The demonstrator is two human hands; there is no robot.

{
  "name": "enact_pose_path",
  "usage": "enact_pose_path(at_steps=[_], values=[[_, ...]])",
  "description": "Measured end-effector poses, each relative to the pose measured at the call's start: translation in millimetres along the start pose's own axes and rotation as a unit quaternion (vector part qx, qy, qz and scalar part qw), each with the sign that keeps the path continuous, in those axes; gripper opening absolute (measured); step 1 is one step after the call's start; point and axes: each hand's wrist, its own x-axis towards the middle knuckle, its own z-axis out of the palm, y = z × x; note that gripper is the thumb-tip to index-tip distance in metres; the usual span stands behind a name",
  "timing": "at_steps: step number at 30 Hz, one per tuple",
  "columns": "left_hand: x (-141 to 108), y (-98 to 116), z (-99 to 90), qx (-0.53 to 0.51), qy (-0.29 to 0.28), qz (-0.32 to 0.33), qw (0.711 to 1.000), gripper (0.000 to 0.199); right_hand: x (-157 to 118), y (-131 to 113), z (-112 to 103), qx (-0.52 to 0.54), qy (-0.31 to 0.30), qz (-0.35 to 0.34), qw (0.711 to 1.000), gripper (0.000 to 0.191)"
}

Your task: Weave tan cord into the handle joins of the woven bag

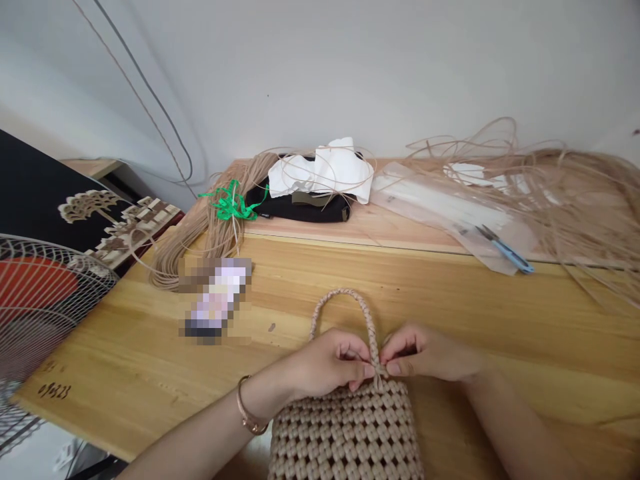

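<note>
A beige woven bag [345, 437] stands at the table's near edge, its openwork side facing me. A braided handle [369, 313] arches up from its top. My left hand [333, 360] pinches the right foot of this handle, where it meets the bag's rim. Close on the other side, my right hand [417, 353] has thumb and forefinger pressed together at the same joint. Short strand ends show just below the fingertips. What lies between the right fingertips is mostly hidden, but it appears to be a strand of the handle's base.
A blurred-out phone [217, 300] lies left of the bag. Behind it is a cord bundle [200, 233] with a green tie [235, 202]. A black pouch [310, 208] carries white paper [325, 170]. Blue thread snips [505, 250] lie on plastic bags near loose cords [575, 200]. A fan [45, 320] stands left.
</note>
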Motion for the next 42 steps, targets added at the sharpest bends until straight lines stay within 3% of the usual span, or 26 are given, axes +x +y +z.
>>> enact_pose_path(at_steps=[7, 12, 20, 26, 35, 42], values=[[1.8, -1.0, 0.9, -0.005, -0.007, 0.002, 1.000, 0.014, -5.5, -4.5, -2.5, -0.018, -0.026, 0.010, 0.999, 0.026], [1.6, -3.6, 0.6, 0.002, 0.015, 0.002, 1.000, 0.016, -4.6, -10.0, -0.1, -0.057, -0.009, 0.038, 0.998, 0.027], [1.5, -6.6, 1.4, 0.004, 0.029, 0.002, 1.000, 0.020, -9.6, -36.8, 7.7, -0.156, 0.074, 0.086, 0.981, 0.023], [0.3, -3.3, 5.5, 0.001, 0.038, 0.003, 0.999, 0.018, -8.2, -44.0, 20.1, -0.141, 0.158, 0.116, 0.970, 0.027], [1.1, -4.6, 4.6, 0.020, 0.042, 0.015, 0.999, 0.013, -2.2, -42.3, 30.6, -0.083, 0.186, 0.164, 0.965, 0.024], [1.1, -3.9, 1.5, 0.037, 0.026, 0.016, 0.999, 0.015, -5.3, -46.0, 24.8, -0.113, 0.153, 0.140, 0.972, 0.020]])
